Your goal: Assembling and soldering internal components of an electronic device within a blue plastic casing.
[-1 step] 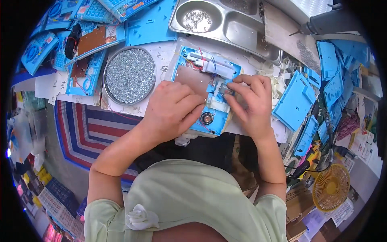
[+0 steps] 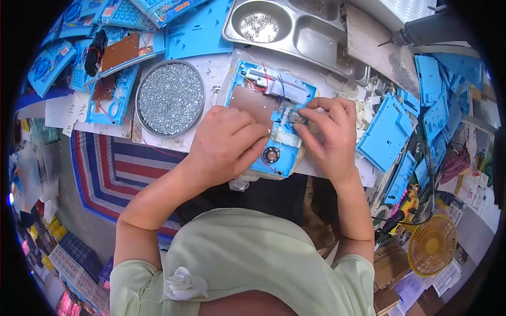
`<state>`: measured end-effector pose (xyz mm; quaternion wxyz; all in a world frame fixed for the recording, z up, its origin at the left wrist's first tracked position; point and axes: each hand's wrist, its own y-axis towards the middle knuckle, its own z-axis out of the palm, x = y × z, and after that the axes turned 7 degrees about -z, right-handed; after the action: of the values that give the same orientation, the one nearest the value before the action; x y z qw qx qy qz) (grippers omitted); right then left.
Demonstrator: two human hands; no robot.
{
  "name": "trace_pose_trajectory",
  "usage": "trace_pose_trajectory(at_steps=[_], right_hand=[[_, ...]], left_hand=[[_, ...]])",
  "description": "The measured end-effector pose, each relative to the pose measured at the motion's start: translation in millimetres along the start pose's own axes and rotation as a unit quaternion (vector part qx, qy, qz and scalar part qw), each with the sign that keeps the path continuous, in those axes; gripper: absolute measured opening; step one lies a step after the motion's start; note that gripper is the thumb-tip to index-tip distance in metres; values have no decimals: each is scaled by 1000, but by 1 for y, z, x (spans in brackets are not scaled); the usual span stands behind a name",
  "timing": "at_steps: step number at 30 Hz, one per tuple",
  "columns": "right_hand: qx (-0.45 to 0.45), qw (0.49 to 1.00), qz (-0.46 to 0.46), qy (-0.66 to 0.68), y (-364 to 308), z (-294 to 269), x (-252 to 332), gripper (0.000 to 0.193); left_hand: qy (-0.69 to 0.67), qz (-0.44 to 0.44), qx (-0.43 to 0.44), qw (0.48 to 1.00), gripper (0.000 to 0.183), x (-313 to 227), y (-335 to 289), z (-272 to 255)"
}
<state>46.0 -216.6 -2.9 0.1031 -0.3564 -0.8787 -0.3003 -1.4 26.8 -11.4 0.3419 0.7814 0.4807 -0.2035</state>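
A blue plastic casing [image 2: 287,161] lies in front of me, tilted, with its inside facing up. It holds a brown circuit board [image 2: 253,102], a white tube-shaped part [image 2: 289,91], white plastic gear parts [image 2: 286,138] and a small round black speaker [image 2: 271,154]. My right hand [image 2: 333,129] pinches a small grey motor [image 2: 294,117] between thumb and forefinger, at the casing's right side. Over the board's lower left, my left hand [image 2: 227,139] is closed with its fingers curled together. Its fingertips are beside the white parts; what they hold, if anything, is hidden.
A round dish of screws [image 2: 169,97] stands left of the casing. Behind it sits a steel compartment tray [image 2: 300,45] with small metal pieces. Blue casings pile up at left, and blue panels [image 2: 385,131] at right. A power screwdriver [image 2: 429,30] hangs at upper right.
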Motion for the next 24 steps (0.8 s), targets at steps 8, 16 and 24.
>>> trace_pose_trajectory(at_steps=[8, 16, 24], right_hand=[[99, 994, 47, -10, 9, -10, 2, 27], [30, 990, 135, 41, 4, -11, 4, 23], [75, 982, 155, -83, 19, -2, 19, 19]], left_hand=[[2, -27, 4, 1000, 28, -7, -14, 11], [-21, -48, -18, 998, 26, -19, -22, 21], [-54, -15, -24, 998, 34, -8, -12, 8]])
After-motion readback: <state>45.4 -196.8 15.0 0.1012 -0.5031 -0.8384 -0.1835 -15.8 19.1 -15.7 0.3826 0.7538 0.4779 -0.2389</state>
